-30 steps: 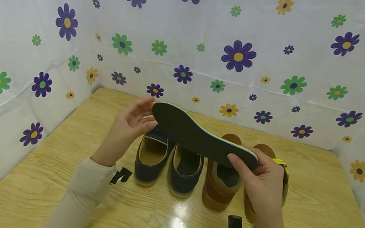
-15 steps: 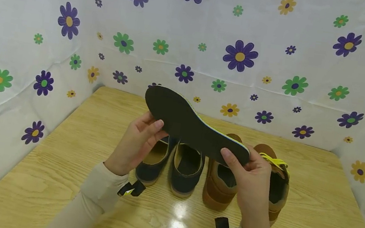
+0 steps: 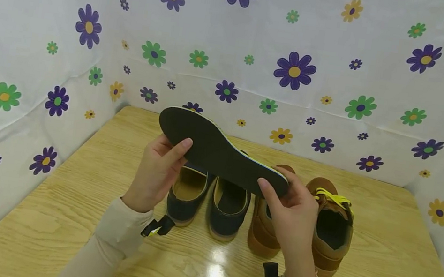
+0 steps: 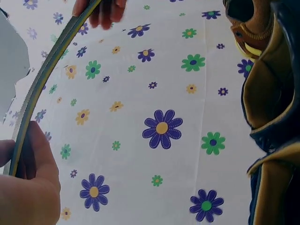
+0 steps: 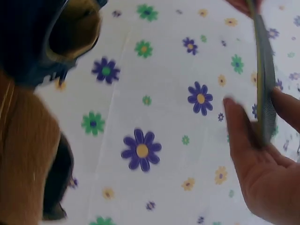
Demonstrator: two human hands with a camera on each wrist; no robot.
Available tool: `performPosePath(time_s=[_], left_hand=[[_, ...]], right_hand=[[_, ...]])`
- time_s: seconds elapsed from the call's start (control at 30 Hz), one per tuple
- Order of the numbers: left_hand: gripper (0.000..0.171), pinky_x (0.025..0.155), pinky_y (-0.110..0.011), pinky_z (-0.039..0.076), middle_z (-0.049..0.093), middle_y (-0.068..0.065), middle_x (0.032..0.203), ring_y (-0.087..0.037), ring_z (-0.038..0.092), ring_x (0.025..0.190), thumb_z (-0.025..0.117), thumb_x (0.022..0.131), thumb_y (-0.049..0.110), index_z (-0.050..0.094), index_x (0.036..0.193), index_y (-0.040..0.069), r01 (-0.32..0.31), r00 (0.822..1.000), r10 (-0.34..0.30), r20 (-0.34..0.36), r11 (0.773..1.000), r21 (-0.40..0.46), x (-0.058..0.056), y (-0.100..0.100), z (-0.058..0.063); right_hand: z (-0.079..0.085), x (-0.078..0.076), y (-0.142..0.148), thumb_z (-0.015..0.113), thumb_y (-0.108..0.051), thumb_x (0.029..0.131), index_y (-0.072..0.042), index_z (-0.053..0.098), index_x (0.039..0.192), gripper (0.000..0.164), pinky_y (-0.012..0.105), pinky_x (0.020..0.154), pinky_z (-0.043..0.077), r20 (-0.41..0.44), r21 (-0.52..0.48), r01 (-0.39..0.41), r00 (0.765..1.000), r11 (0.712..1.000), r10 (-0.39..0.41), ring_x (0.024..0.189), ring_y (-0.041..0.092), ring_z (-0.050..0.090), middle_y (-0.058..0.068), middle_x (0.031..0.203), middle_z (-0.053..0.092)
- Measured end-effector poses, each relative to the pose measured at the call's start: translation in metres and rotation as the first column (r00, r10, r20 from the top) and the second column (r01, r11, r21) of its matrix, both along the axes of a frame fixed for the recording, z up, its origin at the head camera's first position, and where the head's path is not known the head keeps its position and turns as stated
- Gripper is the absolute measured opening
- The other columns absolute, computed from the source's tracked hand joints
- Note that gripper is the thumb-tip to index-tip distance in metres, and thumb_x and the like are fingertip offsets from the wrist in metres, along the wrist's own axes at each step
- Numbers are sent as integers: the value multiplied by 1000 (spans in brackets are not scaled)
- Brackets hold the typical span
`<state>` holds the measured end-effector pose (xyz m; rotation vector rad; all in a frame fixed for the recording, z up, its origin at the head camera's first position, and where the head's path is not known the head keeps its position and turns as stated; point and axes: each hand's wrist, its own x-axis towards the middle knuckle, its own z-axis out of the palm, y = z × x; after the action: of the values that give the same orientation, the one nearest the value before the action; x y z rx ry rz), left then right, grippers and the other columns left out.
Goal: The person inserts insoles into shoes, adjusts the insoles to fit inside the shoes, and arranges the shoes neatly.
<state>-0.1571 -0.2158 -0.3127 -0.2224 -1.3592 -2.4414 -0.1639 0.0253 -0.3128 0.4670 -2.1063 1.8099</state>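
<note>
A black-bottomed shoe insole (image 3: 219,155) with a thin yellow-and-blue edge is held up above the shoes, underside facing the head camera. My left hand (image 3: 153,171) pinches its wide toe end from below, thumb on the dark face. At the narrow heel end, my right hand (image 3: 294,215) grips it between thumb and fingers. Seen edge-on in the left wrist view, the insole (image 4: 47,70) bows slightly. Behind and below it stand two navy shoes, one on the left (image 3: 184,209) and one beside it (image 3: 227,224); the insole covers their fronts.
To the right stand a brown shoe (image 3: 263,241), partly hidden by the insole and right hand, and another brown shoe (image 3: 331,255) with yellow laces (image 3: 335,198). All rest on a wooden table (image 3: 393,257). Flower-printed white cloth (image 3: 258,30) encloses the back and sides.
The left hand, earlier loose beside the toe end, now pinches it from below. The insole and right hand have shifted left, uncovering more of the rightmost brown shoe.
</note>
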Motion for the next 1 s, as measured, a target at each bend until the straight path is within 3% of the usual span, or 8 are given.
performPosePath(time_s=[0.1, 0.2, 0.33, 0.47, 0.57, 0.67, 0.83, 1.0], left_hand=[[22, 82, -27, 52, 64, -3, 95, -15, 62, 85, 54, 92, -8, 66, 101, 9, -68, 997, 66, -30, 995, -73, 2, 1, 2], [22, 83, -29, 52, 65, -4, 97, -18, 63, 88, 58, 90, -8, 66, 104, 7, -154, 987, 139, -86, 968, -198, 6, 4, 3], [16, 76, -28, 53, 67, -5, 94, -17, 65, 83, 63, 86, -8, 65, 102, -2, -263, 956, 199, -216, 909, -323, 13, 13, 3], [18, 69, -24, 53, 66, -5, 90, -14, 63, 77, 67, 87, -1, 61, 98, -14, -328, 903, 180, -390, 874, -357, 18, 27, -1], [24, 71, -27, 54, 67, -7, 93, -15, 64, 82, 68, 88, 5, 60, 99, -16, -358, 859, 158, -487, 866, -350, 22, 37, -2], [23, 75, -30, 55, 67, -9, 99, -19, 66, 89, 68, 87, 1, 60, 100, -16, -363, 838, 156, -523, 875, -319, 23, 45, -3], [21, 76, -31, 55, 67, -9, 100, -20, 65, 90, 67, 85, -5, 60, 101, -17, -359, 833, 161, -529, 886, -295, 23, 50, -6], [25, 72, -28, 55, 66, -10, 97, -17, 65, 86, 67, 88, 4, 60, 102, -15, -381, 843, 169, -511, 858, -345, 23, 50, -5]], right_hand=[[-3, -2, -3, 77, -5, 80, -2, 64, 119, 41, 18, 79, 49, -231, 99, 103, 970, 990, -78, 90, 19, 64, 10, 104, 68], [-3, -1, -7, 76, -19, 83, 2, 60, 123, 47, 21, 94, 44, -427, 158, 218, 894, 963, -133, 105, 29, 59, 15, 113, 63], [-1, 3, -14, 68, -40, 87, 4, 54, 130, 62, 30, 99, 41, -581, 245, 275, 809, 930, -86, 111, 34, 52, 21, 122, 54], [0, 9, -24, 76, -39, 82, 6, 45, 137, 78, 41, 98, 39, -656, 350, 301, 755, 887, 2, 115, 38, 47, 25, 128, 49], [-2, 13, -33, 87, -31, 70, 7, 42, 139, 91, 45, 97, 40, -680, 376, 330, 733, 866, 16, 115, 39, 47, 25, 129, 47], [-4, 15, -39, 92, -24, 62, 8, 42, 138, 97, 45, 95, 43, -695, 363, 362, 719, 859, -10, 111, 39, 49, 25, 127, 49], [-7, 17, -42, 92, -18, 61, 7, 46, 136, 91, 45, 89, 46, -694, 332, 383, 718, 862, -52, 103, 38, 53, 24, 118, 53], [-6, 17, -40, 91, -19, 62, 7, 48, 134, 87, 43, 84, 49, -682, 335, 372, 730, 865, -50, 99, 36, 55, 23, 112, 54]])
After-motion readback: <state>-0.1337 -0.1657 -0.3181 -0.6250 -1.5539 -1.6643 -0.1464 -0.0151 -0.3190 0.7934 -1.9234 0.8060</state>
